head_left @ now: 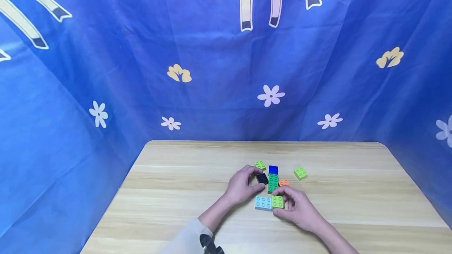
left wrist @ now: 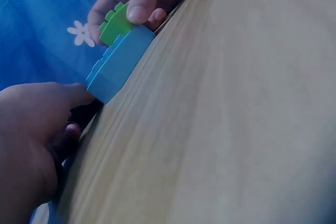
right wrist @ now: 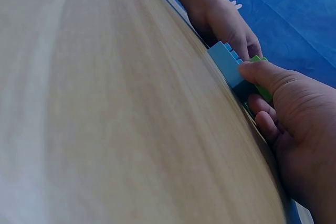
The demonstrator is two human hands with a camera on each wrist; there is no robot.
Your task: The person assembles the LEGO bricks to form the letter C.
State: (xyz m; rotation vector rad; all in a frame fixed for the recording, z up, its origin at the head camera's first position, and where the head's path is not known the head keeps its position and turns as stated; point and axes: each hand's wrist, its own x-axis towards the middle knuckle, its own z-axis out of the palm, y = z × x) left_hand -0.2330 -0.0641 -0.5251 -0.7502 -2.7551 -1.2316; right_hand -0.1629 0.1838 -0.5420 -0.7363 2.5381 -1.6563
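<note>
My left hand (head_left: 242, 185) pinches a black toy brick (head_left: 262, 178) between thumb and fingers. The right hand (head_left: 298, 209) grips a light green brick (head_left: 277, 202), with the thumb at its near side and fingers at its far side. Against that brick's left end is a light blue brick (head_left: 263, 203), also visible in the left wrist view, low on the tabletop. Between the hands, a long green brick (head_left: 273, 183) lies in line with a dark blue brick (head_left: 273, 170). Just beyond the right fingers sits an orange brick (head_left: 284, 183), partly hidden.
Another light green brick (head_left: 260, 165) lies behind the left fingertips. Farther right is one more light green brick (head_left: 301, 173). The wooden table (head_left: 176, 175) meets a blue patterned cloth (head_left: 219, 101) at its back and sides.
</note>
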